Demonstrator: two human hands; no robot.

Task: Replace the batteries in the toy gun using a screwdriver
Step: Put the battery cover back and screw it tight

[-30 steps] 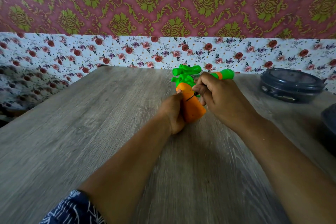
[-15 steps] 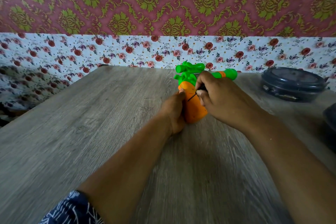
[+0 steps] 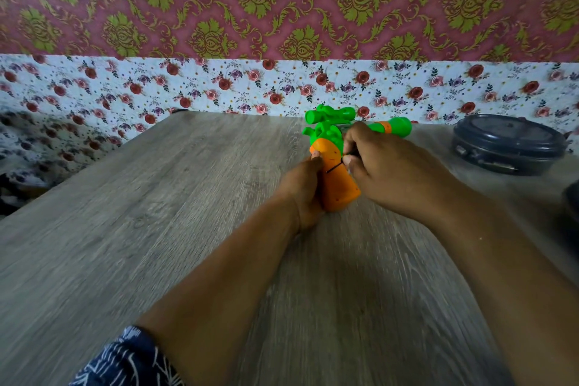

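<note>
An orange and green plastic toy gun (image 3: 336,178) is held near the middle of a grey wood-grain table (image 3: 156,229), towards its far edge, with the orange grip pointing back at the wearer and the green upper parts turned towards the wall. The grip is clasped from its left side by the left hand (image 3: 304,191), whose fingers are curled closed around the orange plastic, a thumb tip being seen pressed on the top of the grip. A thin screwdriver with a dark metal shaft (image 3: 336,166) is pinched in the closed fingers of the right hand (image 3: 385,172), and its tip is laid against the orange side of the grip; the handle is mostly hidden inside the hand. A green cylindrical part with an orange band (image 3: 394,127) is seen projecting beyond the right hand, though whether it belongs to the gun or to the tool cannot be told. A round dark grey lidded container (image 3: 507,144) is set on the table well to the right of the hands. A dark blue patterned sleeve (image 3: 125,360) is visible at the lower edge, on the left arm. Behind the table, floral white wallpaper (image 3: 219,88) is topped by maroon wallpaper with green ornaments (image 3: 282,0).
</note>
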